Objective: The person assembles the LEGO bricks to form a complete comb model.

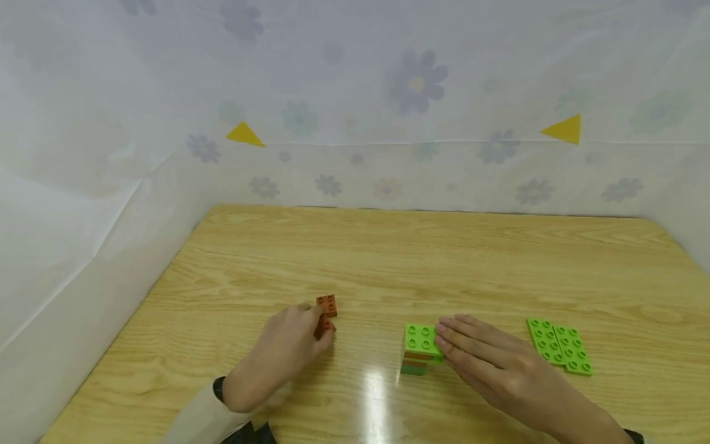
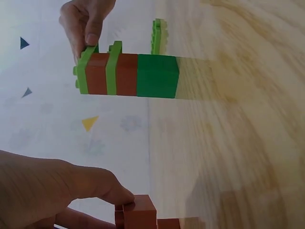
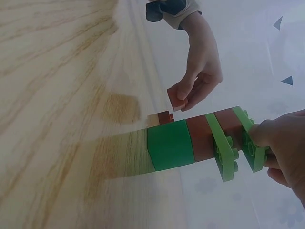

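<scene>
My left hand (image 1: 285,342) pinches a reddish-brown toy brick (image 2: 140,213) between thumb and fingers. A second brown brick (image 1: 328,305) sits on the table right by it. Nearer the middle stands an upright tower: a dark green brick (image 2: 157,76) at the bottom, then a brown brick (image 3: 199,137), a light green plate (image 3: 222,148), another brown brick (image 2: 97,74) and a light green top plate (image 1: 420,337). Both plates stick out past the bricks on the right. With thumb and fingers, my right hand (image 1: 505,370) grips the overhanging end of the top plate.
Two light green studded plates (image 1: 560,347) lie side by side on the wooden table (image 1: 421,265), beyond my right hand. A flower-printed white curtain (image 1: 355,92) borders the table at the back and sides.
</scene>
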A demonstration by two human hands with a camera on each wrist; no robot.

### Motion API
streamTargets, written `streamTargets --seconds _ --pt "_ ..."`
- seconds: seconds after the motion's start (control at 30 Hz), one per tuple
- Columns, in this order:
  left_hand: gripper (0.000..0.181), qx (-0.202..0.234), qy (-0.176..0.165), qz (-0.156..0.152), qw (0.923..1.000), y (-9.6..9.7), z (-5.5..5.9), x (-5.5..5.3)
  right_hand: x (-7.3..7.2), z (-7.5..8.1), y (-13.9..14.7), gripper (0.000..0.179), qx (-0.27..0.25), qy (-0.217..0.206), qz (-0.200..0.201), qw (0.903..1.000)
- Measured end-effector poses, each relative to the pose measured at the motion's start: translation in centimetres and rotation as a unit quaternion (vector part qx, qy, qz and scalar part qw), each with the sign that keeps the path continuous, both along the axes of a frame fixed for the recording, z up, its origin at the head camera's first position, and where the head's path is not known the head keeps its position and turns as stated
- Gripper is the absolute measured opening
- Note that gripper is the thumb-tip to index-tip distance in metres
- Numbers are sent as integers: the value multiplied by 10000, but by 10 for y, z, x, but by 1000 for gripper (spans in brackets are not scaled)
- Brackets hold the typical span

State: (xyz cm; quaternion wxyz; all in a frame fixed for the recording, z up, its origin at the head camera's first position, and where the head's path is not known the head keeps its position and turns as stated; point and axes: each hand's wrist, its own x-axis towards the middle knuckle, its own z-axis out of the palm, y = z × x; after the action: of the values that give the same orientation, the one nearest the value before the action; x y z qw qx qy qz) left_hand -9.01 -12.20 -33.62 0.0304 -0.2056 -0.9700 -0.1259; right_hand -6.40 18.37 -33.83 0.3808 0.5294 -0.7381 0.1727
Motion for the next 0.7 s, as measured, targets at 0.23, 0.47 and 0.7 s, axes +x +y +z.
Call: streamTargets --seconds 0.23,0.47,0.7 --pt "22 263 356 -767 9961 6 12 2 0 -1 1 33 17 6 -16 10000" --pt "31 683 608 -1126 9894 13 16 3 0 -1 1 32 -5 -15 -2 10000" --pt "35 1261 680 -1704 9749 19 22 7 0 -2 1 33 -45 -110 -31 9999"
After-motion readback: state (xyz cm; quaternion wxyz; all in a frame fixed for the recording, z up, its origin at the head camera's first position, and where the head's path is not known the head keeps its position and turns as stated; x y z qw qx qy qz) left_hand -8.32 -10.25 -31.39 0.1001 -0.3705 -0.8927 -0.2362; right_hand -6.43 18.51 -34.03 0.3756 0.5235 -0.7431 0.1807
